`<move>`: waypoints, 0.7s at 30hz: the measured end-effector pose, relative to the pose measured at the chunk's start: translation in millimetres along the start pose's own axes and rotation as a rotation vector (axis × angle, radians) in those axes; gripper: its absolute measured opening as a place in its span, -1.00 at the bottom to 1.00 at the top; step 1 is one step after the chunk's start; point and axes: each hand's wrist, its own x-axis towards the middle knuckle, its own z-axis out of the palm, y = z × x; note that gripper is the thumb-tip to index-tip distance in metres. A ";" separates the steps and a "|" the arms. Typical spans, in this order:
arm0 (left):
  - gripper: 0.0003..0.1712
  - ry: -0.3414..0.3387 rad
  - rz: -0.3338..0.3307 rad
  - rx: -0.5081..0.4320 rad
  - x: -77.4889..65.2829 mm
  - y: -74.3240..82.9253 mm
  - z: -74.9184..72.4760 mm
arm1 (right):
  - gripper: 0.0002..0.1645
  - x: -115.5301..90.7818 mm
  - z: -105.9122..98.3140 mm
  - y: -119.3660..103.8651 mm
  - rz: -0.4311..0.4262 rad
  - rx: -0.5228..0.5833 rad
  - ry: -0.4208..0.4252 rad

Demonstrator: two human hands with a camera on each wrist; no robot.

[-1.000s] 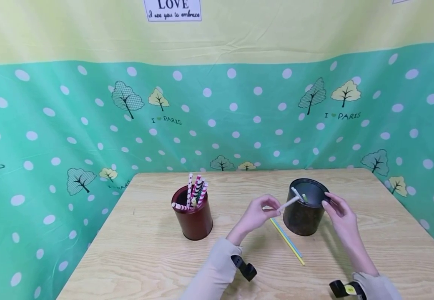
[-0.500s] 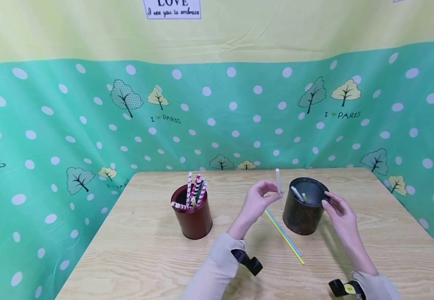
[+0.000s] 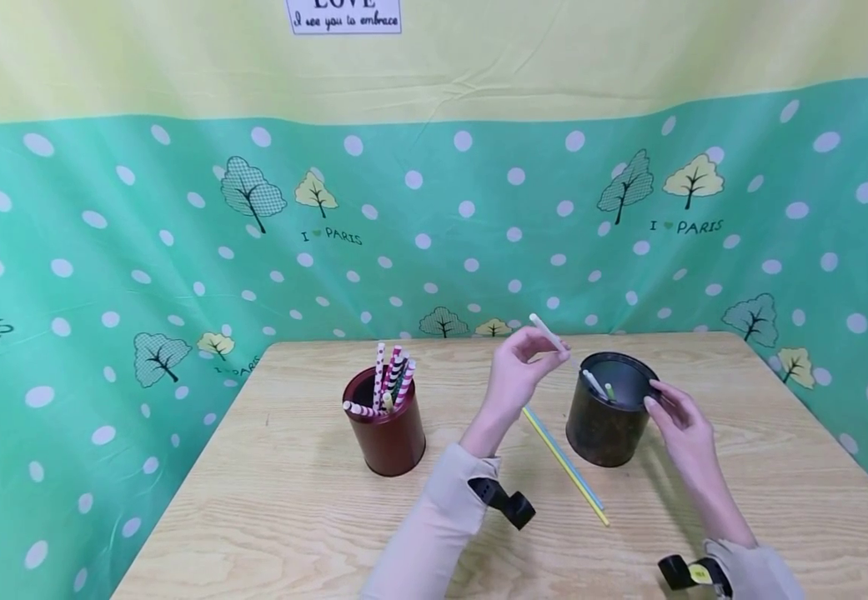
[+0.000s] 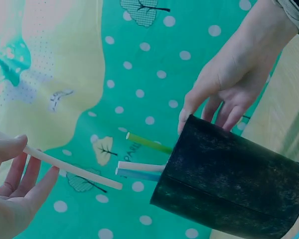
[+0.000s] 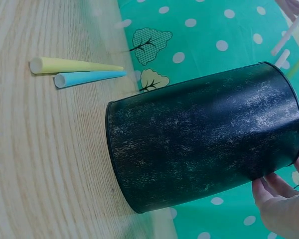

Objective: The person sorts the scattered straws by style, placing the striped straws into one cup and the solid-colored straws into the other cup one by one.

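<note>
My left hand [image 3: 518, 371] pinches a white straw [image 3: 548, 332] between thumb and fingertips, raised to the left of a black can [image 3: 604, 433]. In the left wrist view this straw [image 4: 74, 166] slants with its lower end close to the can's mouth. The black can stands upright on the table; a green straw [image 4: 149, 143], a white straw [image 4: 139, 166] and a blue straw [image 4: 137, 174] stick out of it. My right hand [image 3: 684, 429] holds the can's rim on the right side, thumb and fingers at the edge.
A dark red can [image 3: 393, 446] with several patterned straws [image 3: 396, 383] stands on the left of the wooden table [image 3: 276, 500]. A yellow straw [image 3: 567, 468] and a blue straw [image 3: 574, 461] lie side by side before the black can. A green curtain [image 3: 373, 250] hangs behind.
My left hand has risen and drawn back from the black can's rim. Its straw has swung from pointing at the can to upright, then leaning left. The right hand stays on the rim.
</note>
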 end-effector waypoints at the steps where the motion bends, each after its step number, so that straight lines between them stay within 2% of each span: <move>1: -0.81 -0.001 0.002 -0.008 1.3 0.4 0.7 | -0.45 0.3 0.1 0.3 -0.001 0.000 0.002; 4: -0.81 0.002 0.004 -0.034 5.4 -2.0 3.4 | -0.45 0.8 0.5 0.7 -0.002 0.008 0.003; 11: -0.80 -0.007 0.012 -0.047 17.2 -26.3 9.8 | -0.45 -0.4 0.1 -2.6 -0.002 0.006 0.000; 17: -0.79 -0.028 0.015 -0.011 20.2 -38.4 13.6 | -0.45 -1.2 -0.2 -3.9 0.001 0.014 -0.006; 21: -0.78 -0.058 -0.015 0.051 21.4 -43.8 14.5 | -0.45 -0.5 -0.1 -2.6 0.002 0.009 -0.007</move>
